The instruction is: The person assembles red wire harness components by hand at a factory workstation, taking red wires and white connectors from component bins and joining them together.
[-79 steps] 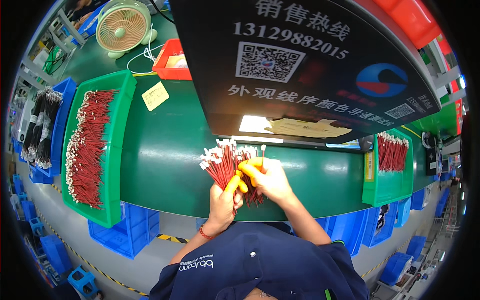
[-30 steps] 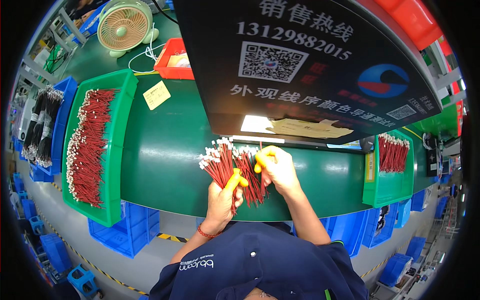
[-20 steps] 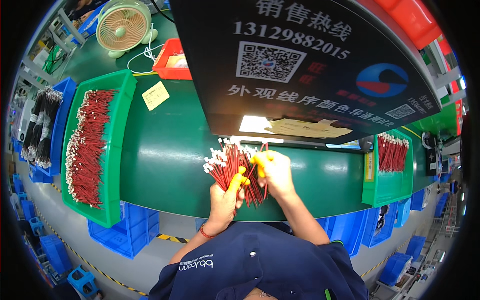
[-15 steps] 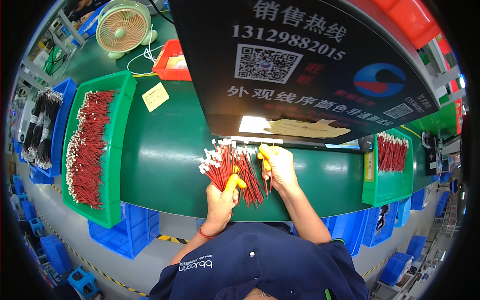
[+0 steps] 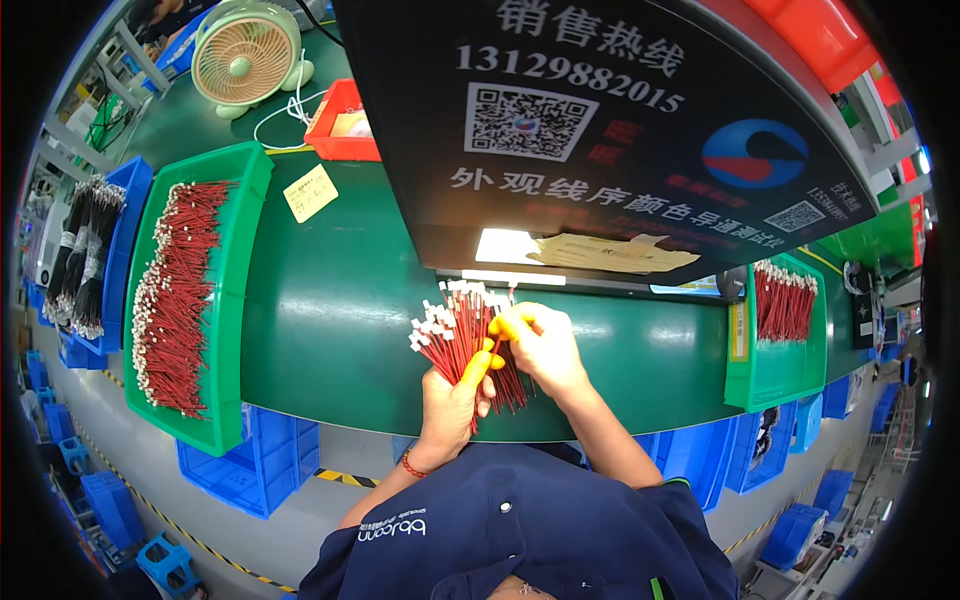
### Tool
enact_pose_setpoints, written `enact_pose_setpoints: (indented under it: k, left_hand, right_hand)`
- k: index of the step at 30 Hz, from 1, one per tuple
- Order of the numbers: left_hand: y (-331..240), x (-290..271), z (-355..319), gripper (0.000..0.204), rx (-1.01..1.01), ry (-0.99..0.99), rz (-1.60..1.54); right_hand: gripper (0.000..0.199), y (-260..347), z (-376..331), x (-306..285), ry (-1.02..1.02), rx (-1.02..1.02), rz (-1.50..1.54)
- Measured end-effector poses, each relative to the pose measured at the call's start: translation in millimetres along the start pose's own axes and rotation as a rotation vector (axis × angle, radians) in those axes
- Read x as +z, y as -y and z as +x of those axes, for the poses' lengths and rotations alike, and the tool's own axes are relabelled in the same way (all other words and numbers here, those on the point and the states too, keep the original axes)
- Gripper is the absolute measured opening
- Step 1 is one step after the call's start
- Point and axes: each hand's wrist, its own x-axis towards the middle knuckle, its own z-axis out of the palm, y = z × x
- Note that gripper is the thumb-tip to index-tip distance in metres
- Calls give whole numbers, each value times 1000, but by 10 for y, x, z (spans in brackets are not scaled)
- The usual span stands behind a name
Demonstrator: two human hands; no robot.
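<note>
My left hand [image 5: 452, 398], with a yellow cot on the thumb, grips a fanned bundle of short red wires with white plug ends [image 5: 458, 325] above the green bench [image 5: 330, 320]. My right hand [image 5: 540, 342], yellow cots on its fingertips, rests against the right side of the bundle and pinches some of its wires near the top. The wires' lower ends stick out below my hands.
A long green tray of red wires [image 5: 180, 290] lies to the left, a blue bin of black cables [image 5: 85, 250] beyond it. Another green tray with red wires [image 5: 785, 320] sits right. A dark slanted sign board [image 5: 620, 130] overhangs the bench. A small fan [image 5: 245, 55] and red tray [image 5: 340, 125] stand behind.
The bundle stays in my left hand, its fan shifting slightly. My right hand has moved from picking at the wire tips to closing against the bundle's right side.
</note>
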Motion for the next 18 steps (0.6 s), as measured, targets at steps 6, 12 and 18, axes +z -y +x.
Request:
enact_pose_setpoints:
  k: [6, 12, 18]
  left_hand:
    - [-10, -8, 29, 20, 23, -32, 34]
    - [-7, -9, 55, 14, 24, -38, 12]
    - [24, 65, 45, 17, -4, 3, -65]
  right_hand:
    - [24, -21, 114, -134, -15, 107, 353]
    - [15, -7, 38, -98, 19, 63, 312]
    - [17, -135, -32, 80, 19, -99, 167]
